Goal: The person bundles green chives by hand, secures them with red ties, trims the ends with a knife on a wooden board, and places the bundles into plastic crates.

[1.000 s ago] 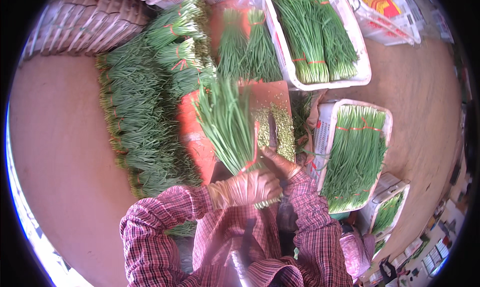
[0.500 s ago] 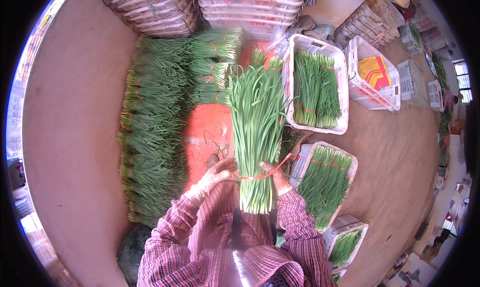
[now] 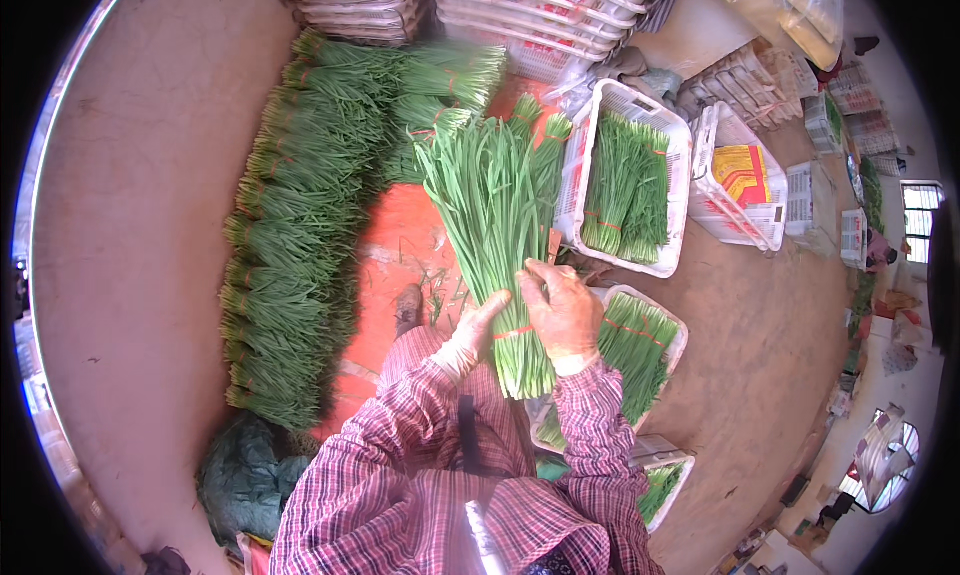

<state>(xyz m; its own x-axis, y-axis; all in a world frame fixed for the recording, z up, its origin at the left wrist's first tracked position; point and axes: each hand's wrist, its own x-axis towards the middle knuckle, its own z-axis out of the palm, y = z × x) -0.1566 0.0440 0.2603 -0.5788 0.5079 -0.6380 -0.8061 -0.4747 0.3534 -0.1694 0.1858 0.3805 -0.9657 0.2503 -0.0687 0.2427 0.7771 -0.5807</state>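
A thick bunch of garlic chives is held upright-to-tilted in front of me, leafy tops away from me and pale cut ends toward my lap. A thin red band goes around its lower stems. My left hand is closed on the left side of the bunch, thumb over the stems just above the band. From the right, my right hand grips the same bunch, its bent fingers resting on the leaves; its fingertips are partly hidden.
Tied bunches of chives lie in a long row at left, on a red sheet. White crates of chives stand at right, beside a crate with a yellow-and-red packet. Stacked crates rise at the back. A dark green sack sits lower left.
The bunch now leans with its tops farther left. My right hand has moved up over the stems, and the band's loose red end no longer sticks out at right. The view has turned slightly.
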